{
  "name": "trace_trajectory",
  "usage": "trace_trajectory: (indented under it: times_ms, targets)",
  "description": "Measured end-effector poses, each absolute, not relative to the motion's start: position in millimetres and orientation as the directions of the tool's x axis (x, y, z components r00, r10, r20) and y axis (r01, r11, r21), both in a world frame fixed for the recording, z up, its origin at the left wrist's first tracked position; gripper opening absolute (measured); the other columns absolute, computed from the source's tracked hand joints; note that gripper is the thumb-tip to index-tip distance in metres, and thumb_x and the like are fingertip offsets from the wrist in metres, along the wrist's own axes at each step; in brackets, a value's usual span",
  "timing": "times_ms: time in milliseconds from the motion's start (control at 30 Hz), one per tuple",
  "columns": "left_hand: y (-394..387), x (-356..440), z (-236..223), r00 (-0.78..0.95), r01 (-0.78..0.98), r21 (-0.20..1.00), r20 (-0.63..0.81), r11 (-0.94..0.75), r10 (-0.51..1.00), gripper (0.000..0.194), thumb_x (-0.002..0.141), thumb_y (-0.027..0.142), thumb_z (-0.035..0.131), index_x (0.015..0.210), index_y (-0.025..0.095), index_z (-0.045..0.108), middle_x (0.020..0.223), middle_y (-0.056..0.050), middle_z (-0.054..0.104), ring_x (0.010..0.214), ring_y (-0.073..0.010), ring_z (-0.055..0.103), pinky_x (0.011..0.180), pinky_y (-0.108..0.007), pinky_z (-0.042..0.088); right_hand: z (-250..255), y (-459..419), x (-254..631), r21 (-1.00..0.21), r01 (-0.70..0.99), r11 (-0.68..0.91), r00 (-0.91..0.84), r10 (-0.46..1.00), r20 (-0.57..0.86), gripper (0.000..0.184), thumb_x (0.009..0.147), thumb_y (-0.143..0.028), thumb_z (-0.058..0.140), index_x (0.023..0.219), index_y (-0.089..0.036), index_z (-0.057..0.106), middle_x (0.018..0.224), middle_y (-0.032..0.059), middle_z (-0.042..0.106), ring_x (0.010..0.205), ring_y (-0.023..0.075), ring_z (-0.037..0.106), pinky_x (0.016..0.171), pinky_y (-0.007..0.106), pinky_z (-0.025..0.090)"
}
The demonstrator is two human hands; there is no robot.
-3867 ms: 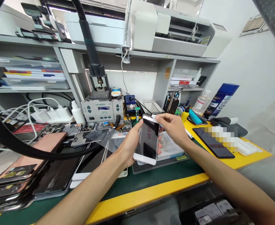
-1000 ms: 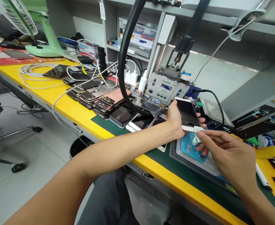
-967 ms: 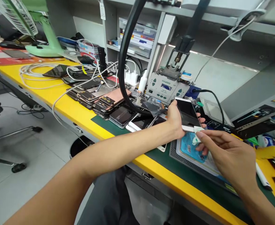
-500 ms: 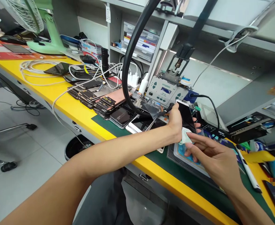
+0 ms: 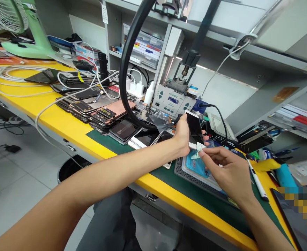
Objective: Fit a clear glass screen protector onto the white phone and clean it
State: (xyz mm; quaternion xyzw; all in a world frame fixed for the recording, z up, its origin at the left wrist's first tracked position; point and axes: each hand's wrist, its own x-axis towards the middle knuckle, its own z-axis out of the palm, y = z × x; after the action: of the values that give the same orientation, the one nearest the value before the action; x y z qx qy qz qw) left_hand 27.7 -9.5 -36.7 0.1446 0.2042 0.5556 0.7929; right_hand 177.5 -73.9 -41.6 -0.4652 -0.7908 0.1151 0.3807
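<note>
A white-framed smartphone [image 5: 194, 127] with a dark screen is gripped in my left hand [image 5: 182, 134], fingertips showing past its right edge. Between thumb and fingers, my right hand [image 5: 228, 170] pinches a small crumpled white-green wipe [image 5: 198, 152] at the phone's lower end. Below the hands lies a blue packet [image 5: 196, 166] on a clear plastic box, above a dark perforated tray [image 5: 182, 173]. Left of my wrist, another white phone [image 5: 145, 137] rests on the green mat [image 5: 103, 140].
Stacks of phones [image 5: 109, 116] and white cables [image 5: 12, 75] cover the yellow bench's left part. A thick black hose [image 5: 124, 59] arches before the grey soldering station [image 5: 173, 101]. A white pen-like tool [image 5: 258, 179] and a dark tablet [image 5: 289, 219] lie at right.
The view has swung to the right, so the bench appears shifted left. My right hand has brought the wipe onto the phone's lower end, uncovering more of the blue packet.
</note>
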Motion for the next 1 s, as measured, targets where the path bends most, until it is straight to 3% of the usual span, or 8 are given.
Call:
trace_trajectory:
  times_ms: [200, 433, 600, 767, 1000]
  targets:
    - [-13, 25, -30, 0.287, -0.817, 0.485, -0.127, 0.312, 0.949, 0.051, 0.095, 0.058, 0.028, 0.087, 0.017, 0.057, 0.064, -0.006, 0.058, 0.054, -0.0210, 0.062, 0.055, -0.036, 0.055, -36, -69, 188, -0.687, 0.569, 0.451, -0.248, 0.891, 0.379, 0.023, 0.086, -0.041, 0.071, 0.086, -0.019, 0.067, 0.056, -0.0001, 0.062, 0.048, 0.0148, 0.057, 0.046, 0.026, 0.046]
    - [-19, 33, -36, 0.309, -0.795, 0.504, -0.139, 0.336, 0.941, 0.057, 0.094, 0.062, 0.030, 0.085, 0.015, 0.061, 0.071, -0.010, 0.064, 0.061, -0.0219, 0.065, 0.054, -0.033, 0.055, -32, -81, 170, -0.766, 0.479, 0.428, -0.295, 0.901, 0.319, 0.025, 0.084, -0.043, 0.073, 0.084, -0.018, 0.069, 0.055, 0.0006, 0.063, 0.045, 0.0146, 0.058, 0.044, 0.026, 0.049]
    - [-24, 38, -35, 0.285, -0.780, 0.528, -0.177, 0.336, 0.942, 0.049, 0.093, 0.060, 0.037, 0.080, 0.018, 0.059, 0.067, -0.007, 0.063, 0.061, -0.0202, 0.064, 0.053, -0.028, 0.051, -31, -86, 166, -0.818, 0.399, 0.414, -0.334, 0.897, 0.291, 0.025, 0.085, -0.038, 0.072, 0.099, -0.018, 0.070, 0.060, 0.0011, 0.068, 0.044, 0.0134, 0.058, 0.041, 0.024, 0.047]
    - [-24, 38, -34, 0.359, -0.787, 0.464, -0.190, 0.406, 0.914, 0.046, 0.088, 0.065, 0.044, 0.086, 0.020, 0.057, 0.059, -0.001, 0.053, 0.048, -0.0161, 0.052, 0.048, -0.027, 0.045, -31, -84, 173, -0.869, 0.366, 0.334, -0.432, 0.888, 0.159, 0.031, 0.085, -0.039, 0.073, 0.106, -0.017, 0.071, 0.060, 0.0026, 0.068, 0.046, 0.0143, 0.057, 0.040, 0.025, 0.046]
    - [-28, 38, -30, 0.333, -0.785, 0.498, -0.162, 0.368, 0.929, 0.038, 0.090, 0.058, 0.047, 0.085, 0.021, 0.055, 0.055, 0.003, 0.047, 0.044, -0.0123, 0.044, 0.045, -0.023, 0.037, -37, -85, 169, -0.726, 0.447, 0.523, -0.384, 0.845, 0.372, 0.018, 0.084, -0.034, 0.073, 0.092, -0.018, 0.070, 0.066, 0.0030, 0.068, 0.054, 0.0160, 0.063, 0.049, 0.027, 0.051]
